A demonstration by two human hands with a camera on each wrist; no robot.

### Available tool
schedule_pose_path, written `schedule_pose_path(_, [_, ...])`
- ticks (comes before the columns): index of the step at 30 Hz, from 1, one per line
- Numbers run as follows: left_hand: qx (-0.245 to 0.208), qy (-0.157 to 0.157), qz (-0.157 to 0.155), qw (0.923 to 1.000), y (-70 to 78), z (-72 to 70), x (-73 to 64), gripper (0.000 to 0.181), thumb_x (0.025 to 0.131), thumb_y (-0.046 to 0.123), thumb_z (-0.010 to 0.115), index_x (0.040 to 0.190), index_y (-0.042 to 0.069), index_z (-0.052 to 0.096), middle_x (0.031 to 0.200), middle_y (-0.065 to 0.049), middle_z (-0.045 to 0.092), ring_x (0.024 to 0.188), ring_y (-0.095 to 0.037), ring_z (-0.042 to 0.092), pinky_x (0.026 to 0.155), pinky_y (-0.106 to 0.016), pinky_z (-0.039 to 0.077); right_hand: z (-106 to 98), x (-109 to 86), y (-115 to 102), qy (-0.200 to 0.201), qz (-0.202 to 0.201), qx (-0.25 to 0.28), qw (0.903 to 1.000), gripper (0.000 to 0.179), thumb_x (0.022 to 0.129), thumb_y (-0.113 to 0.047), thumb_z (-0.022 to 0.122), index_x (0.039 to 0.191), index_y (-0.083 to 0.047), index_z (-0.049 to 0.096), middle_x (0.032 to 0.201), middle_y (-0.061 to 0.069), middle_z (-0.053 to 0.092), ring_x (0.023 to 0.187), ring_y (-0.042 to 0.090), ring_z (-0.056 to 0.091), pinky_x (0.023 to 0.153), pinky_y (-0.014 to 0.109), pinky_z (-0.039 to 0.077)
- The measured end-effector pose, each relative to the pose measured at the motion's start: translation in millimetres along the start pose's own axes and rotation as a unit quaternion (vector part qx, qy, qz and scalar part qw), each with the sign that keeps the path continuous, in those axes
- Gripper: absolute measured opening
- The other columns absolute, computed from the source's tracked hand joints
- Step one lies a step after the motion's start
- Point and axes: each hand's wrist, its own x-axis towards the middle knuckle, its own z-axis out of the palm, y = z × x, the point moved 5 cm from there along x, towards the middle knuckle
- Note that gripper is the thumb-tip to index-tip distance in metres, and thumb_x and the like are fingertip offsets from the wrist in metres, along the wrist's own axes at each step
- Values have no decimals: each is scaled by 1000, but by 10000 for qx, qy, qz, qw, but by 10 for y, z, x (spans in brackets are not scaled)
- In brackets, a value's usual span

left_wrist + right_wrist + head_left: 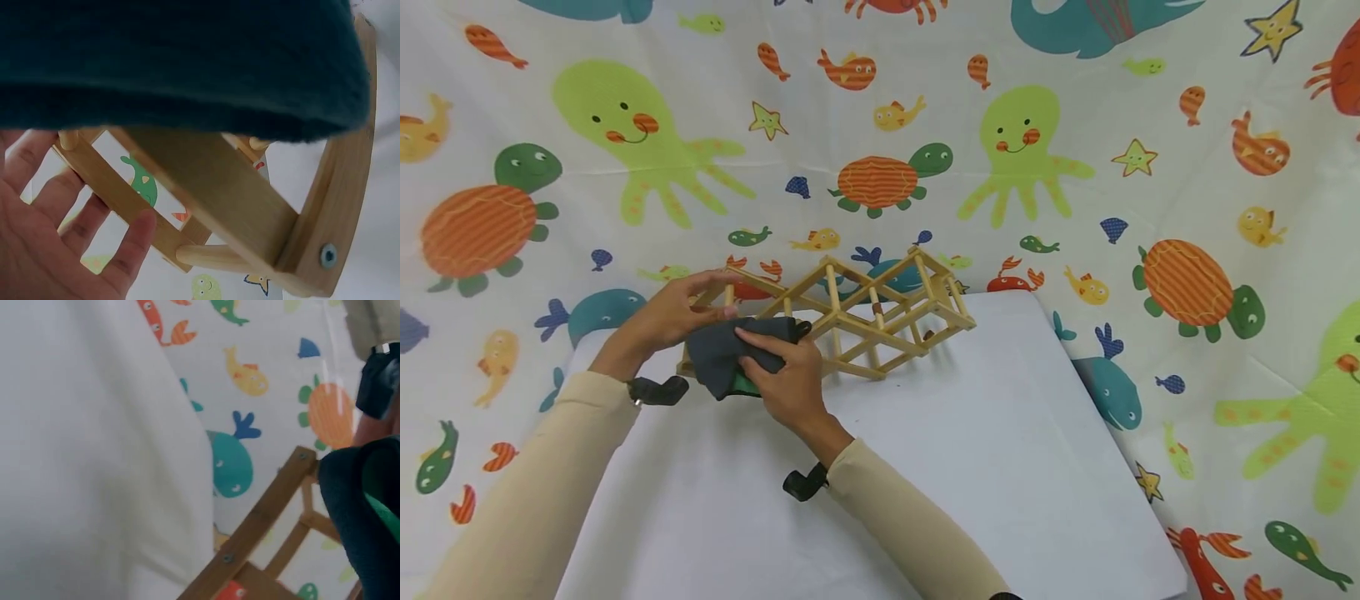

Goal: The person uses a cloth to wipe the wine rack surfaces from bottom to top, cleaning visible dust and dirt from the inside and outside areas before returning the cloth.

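A folding wooden rack [850, 321] of crossed slats and round dowels stands along the table's back edge. At its left end my left hand [673, 312] holds the frame, thumb and fingers on either side of a dowel. In the left wrist view, that hand's fingers [75, 206] lie against a slat; its thumb is hidden. My right hand [793, 379] grips a dark grey-blue cloth [718, 350] with a green underside, close against the rack's left part. The cloth covers the top of the left wrist view and appears at the right edge of the right wrist view [356, 512].
A white-covered table [985, 467] extends in front of and right of the rack. Behind it hangs a white curtain [917, 67] printed with sea animals. Dark straps with small camera mounts [805, 482] sit on both wrists.
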Motion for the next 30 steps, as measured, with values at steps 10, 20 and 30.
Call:
schedule_pose_path(10, [145, -135, -34, 9998, 42, -42, -18, 71, 101, 49, 70, 162, 24, 43, 175, -19, 28, 152, -58, 36, 115, -84, 29, -258, -368, 425, 129, 1080, -1032, 9887, 37, 89, -8, 82, 119, -30, 83, 124, 13, 76, 116, 24, 68, 87, 25, 59])
schedule_pose_path(20, [70, -68, 43, 9999, 0, -52, -28, 71, 102, 45, 71, 162, 21, 43, 171, -22, 34, 154, -56, 32, 113, -86, 28, -19, -49, -88, -83, -480, -414, 9980, 35, 94, -11, 82, 128, -17, 79, 134, 12, 71, 131, 19, 64, 106, 26, 56])
schedule_pose_path(30, [75, -136, 166, 9997, 28, -2, 41, 70, 102, 44, 71, 162, 21, 44, 175, -18, 29, 153, -55, 34, 114, -85, 29, -289, -291, 418, 254, 948, -1290, 9868, 40, 89, -9, 83, 121, -32, 82, 124, 16, 75, 116, 29, 69, 88, 34, 60])
